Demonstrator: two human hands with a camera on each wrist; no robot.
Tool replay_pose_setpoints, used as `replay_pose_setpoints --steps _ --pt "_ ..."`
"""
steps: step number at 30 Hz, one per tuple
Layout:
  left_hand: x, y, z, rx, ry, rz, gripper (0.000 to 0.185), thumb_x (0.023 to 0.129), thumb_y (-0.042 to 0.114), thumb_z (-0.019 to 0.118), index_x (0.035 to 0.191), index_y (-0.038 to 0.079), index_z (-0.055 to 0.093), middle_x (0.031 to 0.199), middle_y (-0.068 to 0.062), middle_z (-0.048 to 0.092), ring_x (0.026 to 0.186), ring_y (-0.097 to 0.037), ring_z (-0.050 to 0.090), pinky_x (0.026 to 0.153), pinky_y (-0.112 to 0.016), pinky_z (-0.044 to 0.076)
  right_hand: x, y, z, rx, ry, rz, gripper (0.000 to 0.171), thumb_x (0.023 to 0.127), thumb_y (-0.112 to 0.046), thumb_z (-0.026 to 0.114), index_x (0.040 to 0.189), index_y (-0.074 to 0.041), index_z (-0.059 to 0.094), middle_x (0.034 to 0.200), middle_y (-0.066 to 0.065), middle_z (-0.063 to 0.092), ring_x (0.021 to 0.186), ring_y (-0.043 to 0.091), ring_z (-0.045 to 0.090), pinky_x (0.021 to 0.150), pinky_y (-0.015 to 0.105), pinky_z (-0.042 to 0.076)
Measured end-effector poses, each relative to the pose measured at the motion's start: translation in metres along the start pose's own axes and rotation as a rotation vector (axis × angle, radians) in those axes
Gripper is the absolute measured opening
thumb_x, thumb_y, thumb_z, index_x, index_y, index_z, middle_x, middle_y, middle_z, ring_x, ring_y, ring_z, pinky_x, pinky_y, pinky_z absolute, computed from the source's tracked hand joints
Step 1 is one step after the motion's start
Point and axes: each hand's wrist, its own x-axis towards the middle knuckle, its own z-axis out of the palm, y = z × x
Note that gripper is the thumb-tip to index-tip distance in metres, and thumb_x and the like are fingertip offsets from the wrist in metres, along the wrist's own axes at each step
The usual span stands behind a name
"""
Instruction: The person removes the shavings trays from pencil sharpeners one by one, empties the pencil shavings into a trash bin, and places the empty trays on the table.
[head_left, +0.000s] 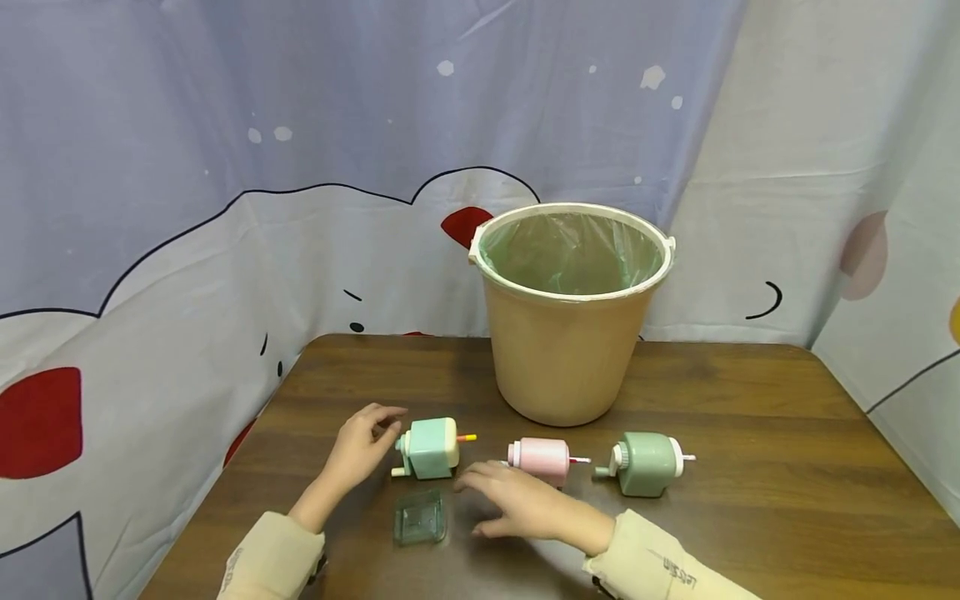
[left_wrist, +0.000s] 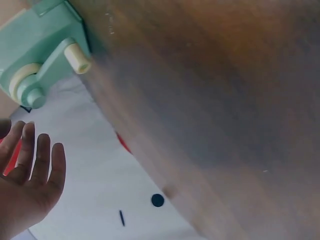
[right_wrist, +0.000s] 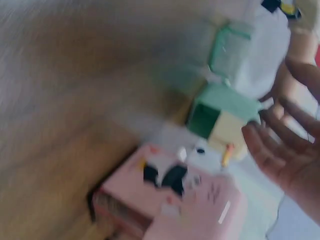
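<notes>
A mint crank pencil sharpener point(head_left: 431, 450) stands on the table with a yellow-and-red pencil point(head_left: 467, 437) sticking out of its cream front. Its drawer slot shows as a dark opening in the right wrist view. My left hand point(head_left: 362, 446) hovers just left of its crank point(left_wrist: 57, 62), fingers loosely bent and holding nothing. In front of it lies a clear greenish shavings drawer point(head_left: 420, 518). To the right of the drawer hangs my right hand point(head_left: 517, 500), fingers spread and empty, partly covering a pink pencil sharpener point(head_left: 542, 458) from the head view.
A green pencil sharpener point(head_left: 648, 465) stands at the right, a pencil in its front. Behind the sharpeners is a beige bucket point(head_left: 566, 358) lined with a clear green bag point(head_left: 570, 250). A printed curtain point(head_left: 360, 267) hangs along the back edge of the wooden table point(head_left: 757, 433).
</notes>
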Motion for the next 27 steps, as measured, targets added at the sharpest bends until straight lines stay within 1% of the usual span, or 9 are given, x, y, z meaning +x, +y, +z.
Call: replay_pose_setpoints --steps 4,7,11,14,19,21,24,27 --pt "0.001 0.007 -0.003 0.022 0.017 0.0 0.022 0.091 0.008 0.059 0.112 0.007 0.068 0.093 -0.003 0.063 0.078 -0.01 0.057 0.067 -0.026 0.049 -0.014 0.009 -0.015 0.027 0.058 -0.135 0.043 0.08 -0.022 0.072 0.117 -0.006 0.059 0.116 0.005 0.061 0.111 0.017 0.056 0.097 0.028 0.045" --pt "0.0 0.013 -0.006 0.024 0.023 -0.005 0.023 0.091 0.009 0.059 0.112 0.007 0.068 0.093 -0.003 0.063 0.077 -0.01 0.056 0.067 -0.027 0.049 -0.026 0.015 -0.028 0.051 0.111 -0.171 0.039 0.081 -0.024 0.071 0.114 -0.006 0.06 0.115 0.004 0.062 0.11 0.016 0.057 0.096 0.029 0.045" --pt "0.0 0.022 -0.007 0.029 0.019 0.014 0.023 0.091 0.009 0.059 0.112 0.007 0.068 0.092 -0.002 0.063 0.076 -0.009 0.055 0.067 -0.027 0.048 -0.044 0.025 -0.04 0.071 0.178 -0.164 0.037 0.083 -0.025 0.07 0.114 -0.01 0.06 0.115 0.003 0.063 0.112 0.018 0.056 0.096 0.034 0.045" --pt "0.001 0.03 -0.006 0.033 0.019 0.034 0.022 0.09 0.009 0.06 0.111 0.008 0.068 0.092 -0.001 0.063 0.079 -0.009 0.055 0.07 -0.028 0.049 -0.057 0.031 -0.048 0.072 0.225 -0.138 0.036 0.083 -0.024 0.071 0.114 -0.012 0.06 0.115 0.0 0.063 0.112 0.019 0.056 0.096 0.035 0.045" --pt "0.001 0.047 0.0 0.004 0.003 0.061 0.022 0.09 0.01 0.062 0.111 0.01 0.068 0.094 0.0 0.064 0.084 -0.011 0.058 0.073 -0.032 0.051 -0.072 0.039 -0.059 0.084 0.321 -0.11 0.041 0.076 -0.014 0.077 0.114 -0.012 0.06 0.113 -0.001 0.063 0.108 0.016 0.058 0.093 0.026 0.047" --pt "0.001 0.055 0.003 -0.005 -0.006 0.085 0.023 0.09 0.011 0.062 0.112 0.011 0.068 0.095 0.0 0.064 0.086 -0.011 0.058 0.074 -0.033 0.051 -0.078 0.042 -0.063 0.094 0.355 -0.112 0.045 0.074 -0.009 0.077 0.116 -0.011 0.06 0.114 0.001 0.063 0.108 0.015 0.058 0.094 0.02 0.045" --pt "0.001 0.07 0.006 -0.023 -0.018 0.13 0.023 0.09 0.011 0.062 0.113 0.013 0.068 0.097 0.0 0.065 0.087 -0.014 0.058 0.075 -0.035 0.051 -0.086 0.047 -0.07 0.115 0.401 -0.107 0.049 0.073 -0.005 0.077 0.118 -0.009 0.059 0.115 0.003 0.063 0.11 0.012 0.057 0.097 0.012 0.038" --pt "0.004 0.083 0.011 -0.03 -0.021 0.175 0.023 0.091 0.014 0.062 0.113 0.014 0.068 0.098 0.001 0.065 0.089 -0.016 0.058 0.076 -0.035 0.051 -0.094 0.053 -0.078 0.14 0.443 -0.084 0.052 0.072 -0.002 0.077 0.12 -0.008 0.059 0.115 0.006 0.063 0.113 0.007 0.055 0.1 0.009 0.034"
